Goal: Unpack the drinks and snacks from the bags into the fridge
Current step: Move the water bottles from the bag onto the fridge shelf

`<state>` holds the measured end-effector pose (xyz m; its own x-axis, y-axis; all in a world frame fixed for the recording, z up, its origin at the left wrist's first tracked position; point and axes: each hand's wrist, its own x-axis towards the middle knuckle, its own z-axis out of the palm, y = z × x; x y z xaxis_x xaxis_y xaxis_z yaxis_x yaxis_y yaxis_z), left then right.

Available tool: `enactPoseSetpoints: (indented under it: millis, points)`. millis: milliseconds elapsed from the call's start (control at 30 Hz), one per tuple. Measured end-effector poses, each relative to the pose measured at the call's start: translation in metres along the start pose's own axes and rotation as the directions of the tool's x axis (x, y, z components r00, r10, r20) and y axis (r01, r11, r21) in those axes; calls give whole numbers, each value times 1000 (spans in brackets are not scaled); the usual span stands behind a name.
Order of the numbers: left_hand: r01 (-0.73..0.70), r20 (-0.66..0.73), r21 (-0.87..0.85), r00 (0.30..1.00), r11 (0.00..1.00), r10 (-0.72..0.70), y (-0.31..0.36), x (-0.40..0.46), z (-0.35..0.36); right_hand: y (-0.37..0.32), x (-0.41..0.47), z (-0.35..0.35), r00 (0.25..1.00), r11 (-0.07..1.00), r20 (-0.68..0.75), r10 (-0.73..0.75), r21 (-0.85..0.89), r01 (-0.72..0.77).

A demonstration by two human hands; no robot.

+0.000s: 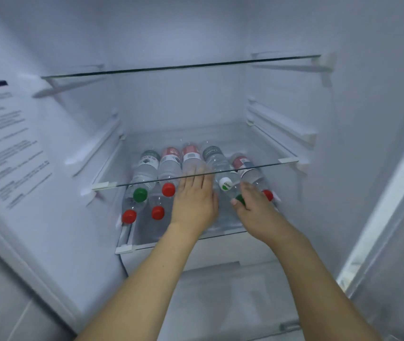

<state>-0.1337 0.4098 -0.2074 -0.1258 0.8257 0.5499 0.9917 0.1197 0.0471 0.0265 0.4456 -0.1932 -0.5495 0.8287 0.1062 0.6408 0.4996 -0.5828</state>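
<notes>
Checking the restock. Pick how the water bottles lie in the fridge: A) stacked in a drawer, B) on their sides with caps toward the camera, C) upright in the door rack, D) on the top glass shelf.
B: the bottles lie flat, caps facing outward.

Bottles [169,168] side by side on lower shelf [132,247], beneath glass shelf [287,160].

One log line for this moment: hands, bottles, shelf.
left hand: flat on bottles | right hand: gripping green-capped bottle | bottles: lying on lower shelf | upper shelf: bare
</notes>
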Motion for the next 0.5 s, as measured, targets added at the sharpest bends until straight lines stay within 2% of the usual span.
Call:
enactPoseSetpoints:
  millis: [167, 367, 500]
  points:
    - [99, 27, -30, 995, 995, -98, 5, -30, -24, -14, -20, -12, 994, 994, 111, -16, -108, 29]
    - [221, 75, -30, 973, 975, -218, 5, -77, -61, -32, -45, -11, 973, 984, 207, -99, -122, 126]
    - [289, 56, 51, 955, 956, -292, 2, -111, -91, -52, -65, -6, 947, 972, 267, -180, -98, 213]
